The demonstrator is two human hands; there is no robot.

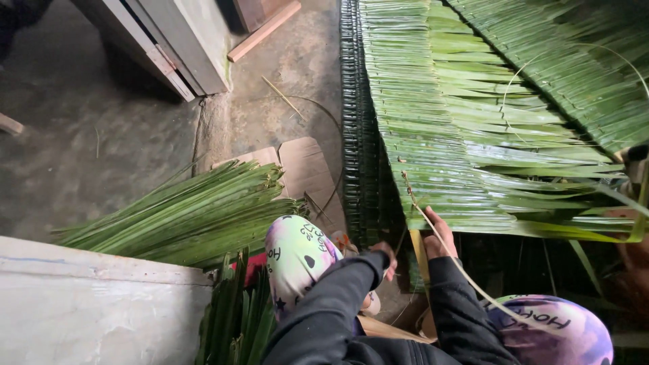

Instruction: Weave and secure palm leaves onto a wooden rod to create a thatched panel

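- R hand point(438, 236) at panel's point(433, 135) near edge; fingers grasping leaf ends, strip point(451, 257) beside.
- L hand point(387, 258) under edge, mostly hidden; grip can't tell.
- Leaf bundle point(196, 213) on floor point(81, 149) left, well apart; bare floor beyond.

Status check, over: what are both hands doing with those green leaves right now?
Left hand low at the thatch panel's edge, grip hidden. Right hand pressed to the leaf edge beside a pale strip. Loose leaf bundle lies left; nothing blocking.
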